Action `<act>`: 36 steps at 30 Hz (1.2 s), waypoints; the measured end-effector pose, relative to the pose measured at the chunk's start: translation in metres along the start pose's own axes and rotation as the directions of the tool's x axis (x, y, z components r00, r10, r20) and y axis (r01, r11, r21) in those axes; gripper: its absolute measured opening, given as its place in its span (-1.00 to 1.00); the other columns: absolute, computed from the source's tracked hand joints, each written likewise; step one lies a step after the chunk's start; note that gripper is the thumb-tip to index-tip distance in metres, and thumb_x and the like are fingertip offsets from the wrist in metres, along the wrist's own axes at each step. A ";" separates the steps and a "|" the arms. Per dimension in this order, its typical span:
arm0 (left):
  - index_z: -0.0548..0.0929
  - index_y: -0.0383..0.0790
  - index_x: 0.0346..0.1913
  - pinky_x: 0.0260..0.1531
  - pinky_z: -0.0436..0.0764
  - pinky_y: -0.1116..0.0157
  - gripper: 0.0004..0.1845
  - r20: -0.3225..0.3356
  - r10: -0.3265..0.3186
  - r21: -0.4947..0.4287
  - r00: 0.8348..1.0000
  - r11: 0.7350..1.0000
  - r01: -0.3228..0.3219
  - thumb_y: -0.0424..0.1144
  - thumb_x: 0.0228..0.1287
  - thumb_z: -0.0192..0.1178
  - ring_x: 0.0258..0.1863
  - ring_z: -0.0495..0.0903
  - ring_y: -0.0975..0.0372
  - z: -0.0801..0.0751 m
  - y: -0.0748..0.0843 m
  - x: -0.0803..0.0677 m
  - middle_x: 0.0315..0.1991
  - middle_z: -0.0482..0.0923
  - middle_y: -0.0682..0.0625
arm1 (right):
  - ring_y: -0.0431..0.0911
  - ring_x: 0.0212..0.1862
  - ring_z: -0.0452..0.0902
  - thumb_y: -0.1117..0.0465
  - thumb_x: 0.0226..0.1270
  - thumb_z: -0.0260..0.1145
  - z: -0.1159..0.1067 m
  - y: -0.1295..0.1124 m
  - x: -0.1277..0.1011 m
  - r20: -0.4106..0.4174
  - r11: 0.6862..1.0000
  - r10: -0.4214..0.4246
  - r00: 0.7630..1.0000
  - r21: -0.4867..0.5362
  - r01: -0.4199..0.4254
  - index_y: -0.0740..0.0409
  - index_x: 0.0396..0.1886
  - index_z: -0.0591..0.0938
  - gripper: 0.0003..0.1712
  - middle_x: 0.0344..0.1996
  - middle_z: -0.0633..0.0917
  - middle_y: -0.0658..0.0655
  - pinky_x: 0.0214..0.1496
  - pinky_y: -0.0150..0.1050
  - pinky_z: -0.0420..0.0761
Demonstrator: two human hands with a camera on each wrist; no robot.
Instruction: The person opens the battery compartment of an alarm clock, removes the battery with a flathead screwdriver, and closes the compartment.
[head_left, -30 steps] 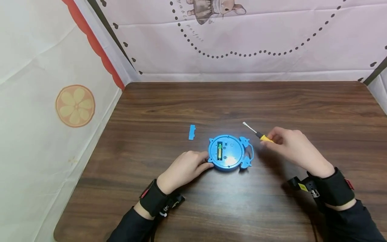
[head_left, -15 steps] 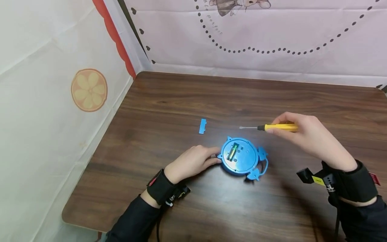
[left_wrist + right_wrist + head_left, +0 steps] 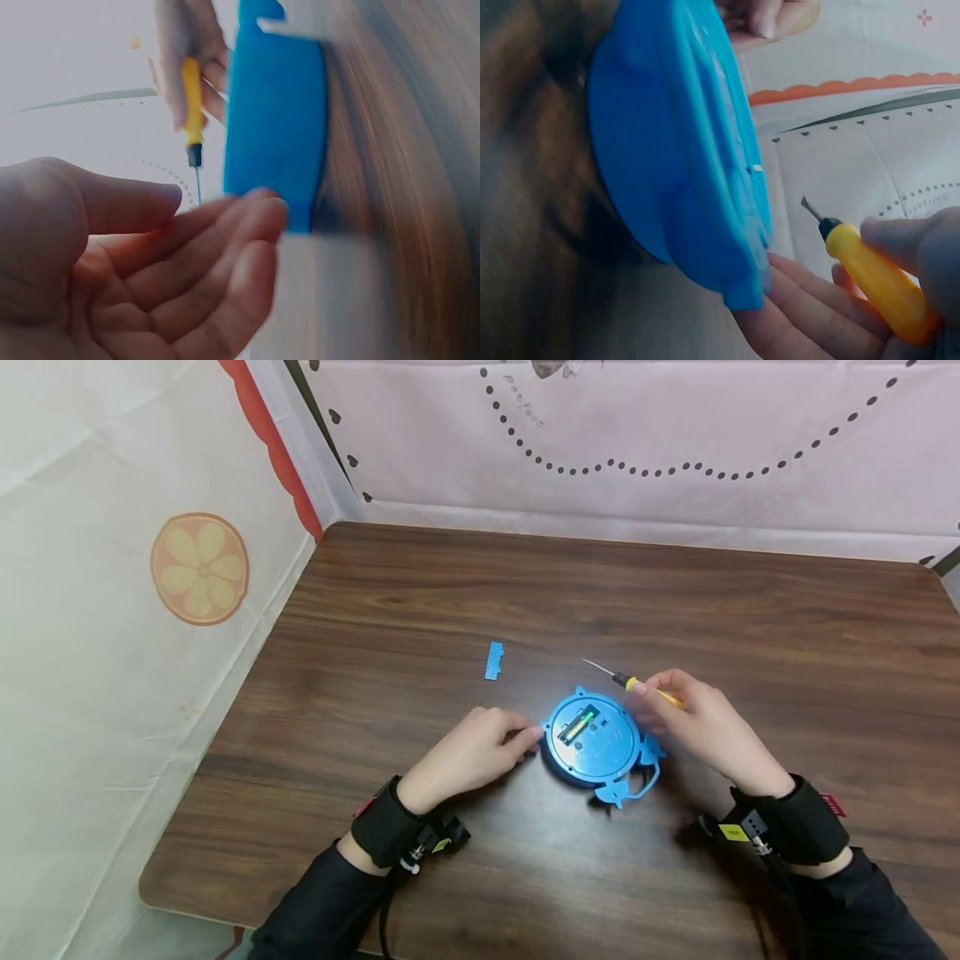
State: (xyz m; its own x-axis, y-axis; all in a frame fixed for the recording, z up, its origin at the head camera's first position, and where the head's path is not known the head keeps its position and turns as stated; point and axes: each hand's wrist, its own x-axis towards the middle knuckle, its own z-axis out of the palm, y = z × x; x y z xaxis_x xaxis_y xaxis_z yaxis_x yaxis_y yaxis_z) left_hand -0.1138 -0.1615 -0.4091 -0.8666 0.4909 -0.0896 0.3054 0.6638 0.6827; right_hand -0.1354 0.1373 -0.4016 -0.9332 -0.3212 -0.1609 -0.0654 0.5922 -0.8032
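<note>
A round blue clock [image 3: 594,745] lies face down on the wooden table [image 3: 675,610], its battery slot open with a battery [image 3: 576,725] inside. My left hand [image 3: 480,752] touches the clock's left rim with relaxed fingertips [image 3: 259,217]. My right hand [image 3: 690,722] grips a yellow-handled screwdriver [image 3: 637,685] while its lower fingers [image 3: 810,300] rest against the clock's right edge [image 3: 682,172]. The screwdriver's tip points up and left, just above the clock. In the left wrist view the clock [image 3: 276,120] and screwdriver [image 3: 192,97] show beyond my palm.
A small blue battery cover [image 3: 492,661] lies on the table left of and behind the clock. Patterned cloth walls [image 3: 637,443] close off the back and left sides. The table's front edge [image 3: 225,902] runs near my left sleeve.
My right hand has come down and left with the screwdriver, from above the table to the clock's right edge. The clock has turned slightly. My left hand stays at its left rim.
</note>
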 end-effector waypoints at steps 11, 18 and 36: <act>0.29 -0.28 0.51 -0.31 0.56 0.34 -0.43 0.082 0.030 -0.119 0.996 0.993 -0.020 -0.23 0.53 0.08 -0.40 0.57 0.27 0.012 0.000 0.000 0.35 0.46 -0.16 | 0.01 -0.14 0.73 -0.21 0.57 0.05 0.014 -0.001 -0.035 -0.080 0.998 0.048 0.996 0.055 -0.044 0.30 0.13 0.39 -0.37 0.01 0.67 0.35 -0.22 -0.20 0.72; 0.15 -0.17 0.58 0.26 0.47 0.16 -0.16 0.062 0.011 -0.129 0.998 0.992 -0.003 0.05 0.40 0.27 0.34 0.43 0.16 0.014 -0.002 -0.007 0.47 0.31 -0.12 | -0.06 -0.20 0.76 -0.15 0.56 0.11 0.029 -0.009 -0.062 -0.055 0.996 0.050 0.997 0.080 -0.045 0.25 0.06 0.41 -0.48 -0.03 0.71 0.28 -0.24 -0.24 0.72; 0.18 -0.17 0.57 0.19 0.53 0.23 -0.04 0.028 -0.019 -0.109 0.999 0.994 0.022 0.10 0.25 0.40 0.26 0.52 0.17 0.016 0.002 -0.008 0.43 0.36 -0.11 | -0.26 -0.63 0.24 0.05 0.44 0.35 -0.043 -0.059 -0.050 0.077 0.767 -0.261 0.962 -0.589 0.255 0.03 -0.08 0.75 -0.79 -0.65 0.52 -0.21 -0.55 -0.29 0.27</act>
State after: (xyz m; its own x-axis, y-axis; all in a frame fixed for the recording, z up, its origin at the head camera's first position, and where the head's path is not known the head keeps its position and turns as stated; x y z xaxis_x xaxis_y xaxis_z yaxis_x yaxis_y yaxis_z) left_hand -0.0998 -0.1552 -0.4190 -0.8610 0.4936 -0.1226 0.2417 0.6092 0.7553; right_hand -0.1005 0.1504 -0.3212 -0.8538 -0.5204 0.0102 -0.4960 0.8075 -0.3194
